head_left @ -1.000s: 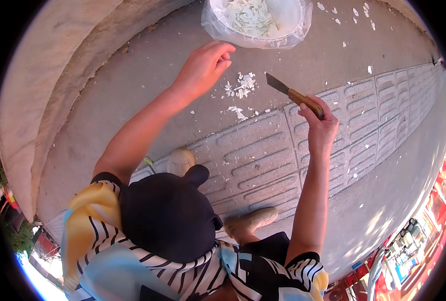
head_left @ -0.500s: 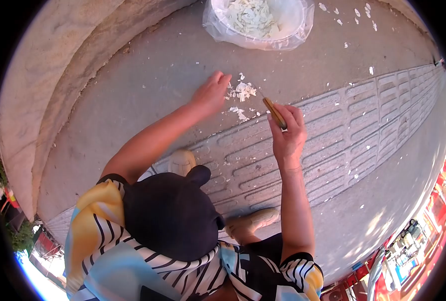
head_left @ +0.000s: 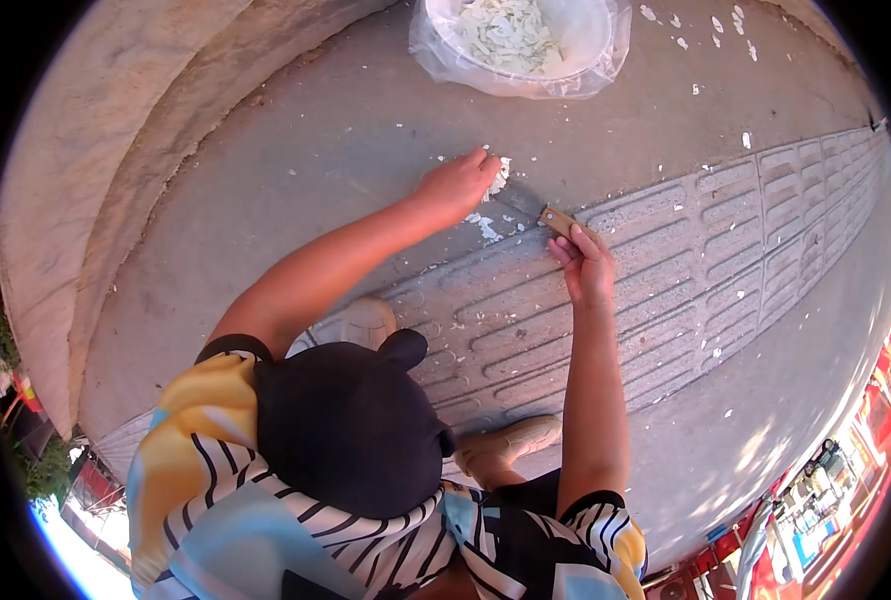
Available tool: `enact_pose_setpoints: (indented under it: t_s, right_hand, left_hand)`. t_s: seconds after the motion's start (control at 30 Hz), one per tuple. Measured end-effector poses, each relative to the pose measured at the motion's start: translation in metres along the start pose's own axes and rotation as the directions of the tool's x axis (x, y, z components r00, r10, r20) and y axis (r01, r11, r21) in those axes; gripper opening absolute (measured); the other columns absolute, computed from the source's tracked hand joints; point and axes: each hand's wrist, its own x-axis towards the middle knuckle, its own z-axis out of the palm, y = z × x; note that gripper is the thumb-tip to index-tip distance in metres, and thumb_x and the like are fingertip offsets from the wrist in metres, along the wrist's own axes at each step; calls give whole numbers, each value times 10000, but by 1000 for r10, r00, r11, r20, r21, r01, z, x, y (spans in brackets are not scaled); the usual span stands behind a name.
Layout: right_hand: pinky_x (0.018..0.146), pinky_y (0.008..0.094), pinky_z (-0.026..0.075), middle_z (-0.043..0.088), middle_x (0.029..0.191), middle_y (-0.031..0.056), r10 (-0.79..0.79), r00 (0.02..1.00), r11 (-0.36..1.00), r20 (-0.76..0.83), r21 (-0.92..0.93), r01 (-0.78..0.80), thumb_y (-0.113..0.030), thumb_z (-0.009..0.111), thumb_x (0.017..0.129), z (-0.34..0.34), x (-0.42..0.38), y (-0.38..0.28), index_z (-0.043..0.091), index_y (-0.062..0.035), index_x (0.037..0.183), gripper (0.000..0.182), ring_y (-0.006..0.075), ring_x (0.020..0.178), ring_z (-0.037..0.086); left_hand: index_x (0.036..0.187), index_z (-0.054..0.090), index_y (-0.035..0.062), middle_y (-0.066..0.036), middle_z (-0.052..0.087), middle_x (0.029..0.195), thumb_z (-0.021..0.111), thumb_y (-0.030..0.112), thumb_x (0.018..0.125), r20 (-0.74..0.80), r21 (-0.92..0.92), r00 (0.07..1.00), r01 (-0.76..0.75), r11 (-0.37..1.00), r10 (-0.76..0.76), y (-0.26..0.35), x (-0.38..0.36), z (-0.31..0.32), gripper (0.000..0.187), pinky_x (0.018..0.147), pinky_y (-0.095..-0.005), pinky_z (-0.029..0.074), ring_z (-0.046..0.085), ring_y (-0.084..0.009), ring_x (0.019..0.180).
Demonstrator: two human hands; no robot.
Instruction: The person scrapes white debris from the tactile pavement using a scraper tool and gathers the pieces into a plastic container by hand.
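Note:
My right hand (head_left: 585, 258) grips the wooden handle (head_left: 562, 222) of a putty knife. Its wide grey blade (head_left: 518, 202) points left, low over the pavement and seen nearly flat. My left hand (head_left: 458, 187) has its fingers bunched together at the blade's left edge, against a small heap of white flakes (head_left: 501, 176). The fingers partly cover that heap. More white flakes (head_left: 485, 228) lie on the ground just below the blade.
A bucket lined with a clear plastic bag (head_left: 605, 60) holds many white flakes at the top. Ridged paving (head_left: 605, 290) crosses the ground, with scattered flakes. A pale stone wall (head_left: 75, 150) curves along the left. My shoes (head_left: 510, 445) stand below my hands.
My left hand has moved right onto the flake heap. My right hand has turned the putty knife, so its blade now lies flatter and points left toward my left fingers.

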Motion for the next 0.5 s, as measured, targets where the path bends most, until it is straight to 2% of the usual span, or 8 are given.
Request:
enact_pose_setpoints:
  t_s: [0.17, 0.27, 0.33, 0.4, 0.47, 0.5]
  right_hand:
    - [728, 395, 603, 630, 869, 129, 21, 997, 998, 71, 56, -25, -23, 597, 873, 12, -6, 3, 546, 77, 1041, 203, 198, 716, 650]
    - [718, 380, 609, 630, 867, 138, -15, 994, 999, 107, 48, 10, -29, 591, 871, 27, -29, -28, 543, 87, 1034, 206, 192, 718, 652]
    - [701, 357, 615, 628, 863, 148, -75, 986, 996, 146, 59, 67, -43, 591, 868, 49, -48, -67, 540, 99, 1025, 217, 181, 712, 649]
    - [707, 363, 615, 626, 839, 142, -180, 958, 983, 223, 65, 169, -50, 601, 864, 75, -50, -112, 553, 90, 989, 194, 185, 706, 646]
    - [739, 370, 608, 628, 825, 136, -298, 904, 954, 306, 123, 273, -37, 609, 863, 110, -48, -153, 578, 76, 933, 136, 195, 709, 651]
    - [736, 368, 605, 624, 818, 137, -357, 894, 933, 271, 52, 356, -22, 604, 866, 128, -44, -166, 585, 80, 929, 122, 188, 699, 645]
  left_hand:
    - [1037, 468, 61, -158, 506, 1016, 512, -30, 796, -41, -96, 999, -23, 995, 19, -2, -2, 5, 261, 763, -460, 461, 546, -380, 963]
    - [1076, 472, 65, -152, 513, 1047, 543, -11, 811, -60, -166, 998, 13, 986, -23, 16, -5, -21, 285, 775, -441, 463, 557, -360, 952]
    - [1129, 476, 73, -139, 519, 1052, 585, 22, 821, -103, -184, 995, -35, 982, 16, 48, -6, -79, 331, 784, -420, 466, 562, -329, 949]
    - [1165, 471, 77, -124, 526, 1088, 615, 47, 823, -175, -100, 977, -138, 985, 119, 65, 8, -132, 372, 796, -404, 463, 553, -304, 969]
    - [1188, 479, 71, -119, 524, 1165, 620, 49, 826, -114, -79, 991, 63, 995, -72, 98, 29, -197, 389, 830, -387, 461, 541, -291, 1042]
    - [1207, 477, 18, -199, 516, 1163, 633, 25, 774, -265, -44, 963, -64, 997, 50, 84, 49, -210, 461, 894, -405, 445, 512, -351, 1090]
